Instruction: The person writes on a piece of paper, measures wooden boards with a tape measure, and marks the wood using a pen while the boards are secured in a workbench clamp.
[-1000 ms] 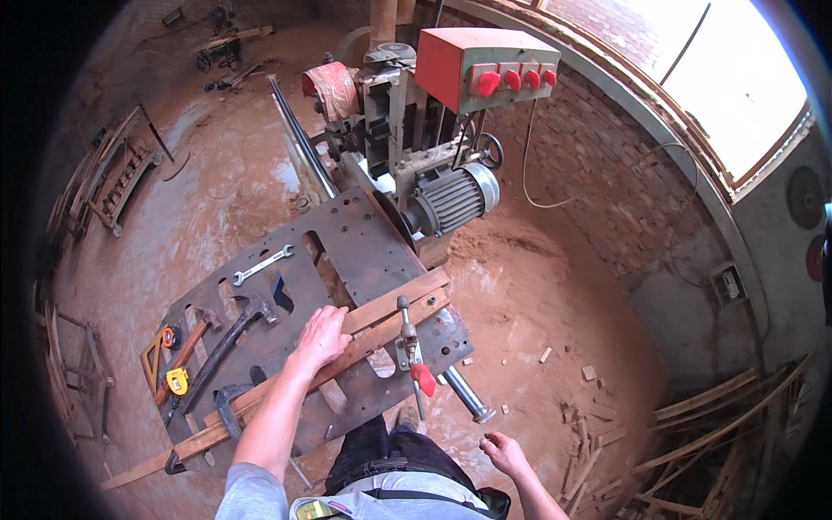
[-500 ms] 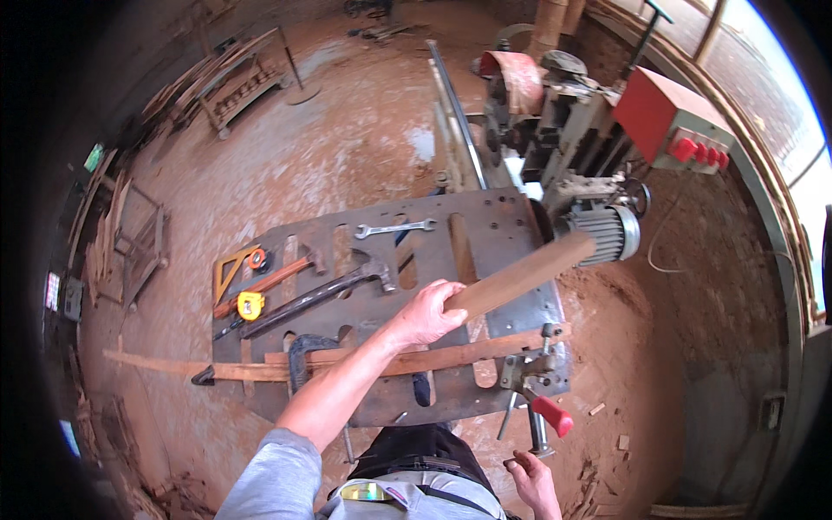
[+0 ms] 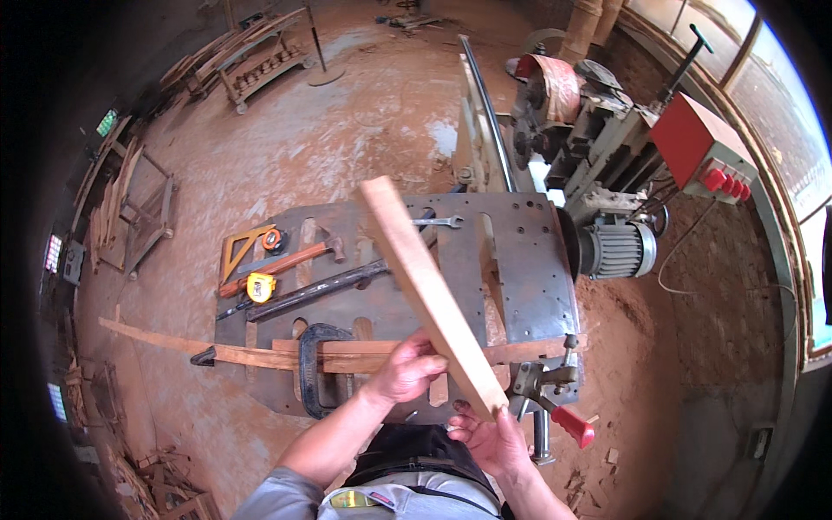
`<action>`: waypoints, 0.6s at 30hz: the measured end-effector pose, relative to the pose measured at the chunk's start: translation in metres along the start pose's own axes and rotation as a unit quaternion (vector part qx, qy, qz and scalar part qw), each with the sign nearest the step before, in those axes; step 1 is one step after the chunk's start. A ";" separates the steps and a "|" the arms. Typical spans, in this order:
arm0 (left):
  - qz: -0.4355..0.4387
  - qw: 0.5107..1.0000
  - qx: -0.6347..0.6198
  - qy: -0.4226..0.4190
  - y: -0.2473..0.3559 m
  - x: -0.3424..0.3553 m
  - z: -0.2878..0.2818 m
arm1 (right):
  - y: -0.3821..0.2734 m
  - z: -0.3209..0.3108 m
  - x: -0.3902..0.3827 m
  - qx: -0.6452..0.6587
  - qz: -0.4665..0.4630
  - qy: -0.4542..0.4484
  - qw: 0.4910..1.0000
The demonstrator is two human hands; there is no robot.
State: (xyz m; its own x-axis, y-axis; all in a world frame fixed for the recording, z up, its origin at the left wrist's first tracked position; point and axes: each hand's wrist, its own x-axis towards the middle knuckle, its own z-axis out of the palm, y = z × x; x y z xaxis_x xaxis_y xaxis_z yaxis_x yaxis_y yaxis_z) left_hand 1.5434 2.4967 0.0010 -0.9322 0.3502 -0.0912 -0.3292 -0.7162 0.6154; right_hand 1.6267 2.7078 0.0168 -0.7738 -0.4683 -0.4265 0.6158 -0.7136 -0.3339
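I hold a pale wooden block (image 3: pixel 425 282) at a slant above the metal bench, its far end pointing up and left. My left hand (image 3: pixel 407 368) grips the block's side below its middle, fingers partly hidden behind it. At the near end my right hand (image 3: pixel 490 438) has its thumb on the block and its fingers curled beneath. Under the block lie long thin wooden strips (image 3: pixel 251 357), with a black C-clamp (image 3: pixel 309 368) around them. A toggle clamp with a red handle (image 3: pixel 572 425) stands close to my right hand.
On the metal bench (image 3: pixel 537 269) lie a wrench (image 3: pixel 446 222), a wooden-handled hammer (image 3: pixel 295 257), a dark-handled hammer (image 3: pixel 321 290), a yellow tape measure (image 3: pixel 260 287) and a yellow square (image 3: pixel 236 251). A motor (image 3: pixel 620 251) and red control box (image 3: pixel 700 143) stand to the right.
The block has swung from pointing right to pointing up and left, nearer to me. My right hand has come up from beside the bench onto its near end.
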 end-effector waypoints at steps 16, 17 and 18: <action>0.185 0.433 0.869 0.152 0.097 -0.058 -0.018 | -0.016 0.001 0.021 -0.213 -0.149 0.143 0.955; 0.150 0.434 0.884 0.090 0.102 -0.053 -0.005 | -0.018 0.004 0.020 -0.208 -0.145 0.132 0.958; 0.143 0.402 0.903 0.046 0.103 -0.048 0.002 | -0.020 0.007 0.018 -0.205 -0.144 0.123 0.960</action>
State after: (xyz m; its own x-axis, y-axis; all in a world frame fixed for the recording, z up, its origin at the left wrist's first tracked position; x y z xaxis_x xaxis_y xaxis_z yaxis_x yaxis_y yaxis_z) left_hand 1.5545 2.4078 0.0700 -0.9223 0.3260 0.2075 0.3619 0.9169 0.1682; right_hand 1.5994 2.7096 0.0214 -0.8935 -0.1080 -0.4358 0.4267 -0.5064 -0.7493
